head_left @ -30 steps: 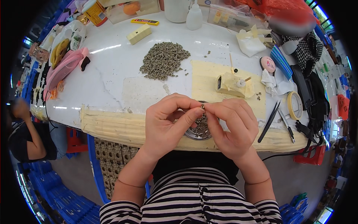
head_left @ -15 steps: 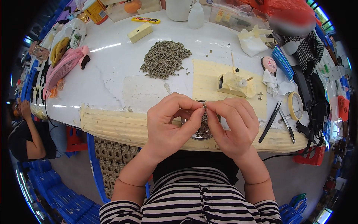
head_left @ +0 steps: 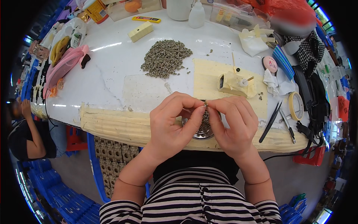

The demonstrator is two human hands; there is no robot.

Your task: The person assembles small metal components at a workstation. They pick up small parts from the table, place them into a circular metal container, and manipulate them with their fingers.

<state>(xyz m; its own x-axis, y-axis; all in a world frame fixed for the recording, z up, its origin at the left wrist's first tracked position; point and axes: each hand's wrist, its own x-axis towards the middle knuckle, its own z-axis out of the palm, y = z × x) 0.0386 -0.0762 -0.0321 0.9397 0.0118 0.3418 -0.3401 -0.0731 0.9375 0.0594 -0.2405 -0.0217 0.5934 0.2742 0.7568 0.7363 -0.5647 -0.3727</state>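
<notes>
Thumbs and forefingers of my left hand [head_left: 172,121] and my right hand [head_left: 235,125] meet in a pinch on a tiny metal part [head_left: 205,105]. Its exact kind is too small to make out, and the fingertips cover most of it. Right below them, at the front edge of the table, is a round shiny metal dish [head_left: 203,137] holding more small metal pieces; my hands hide both its sides. Beyond my hands a heap of small grey-brown metal parts [head_left: 166,59] lies on the white tabletop, with a few strays beside it.
A tape-wrapped block [head_left: 238,85] with a white nozzle stands on yellowish paper. Black tweezers [head_left: 270,122], a pen-like tool [head_left: 288,126] and a tape roll [head_left: 295,106] lie at the right. A squeeze bottle [head_left: 196,15] stands behind. Below left is a blue crate [head_left: 94,164] of metal castings.
My left hand has shifted very slightly to the right. Both hands keep their pinch above the dish, and the heap looks the same.
</notes>
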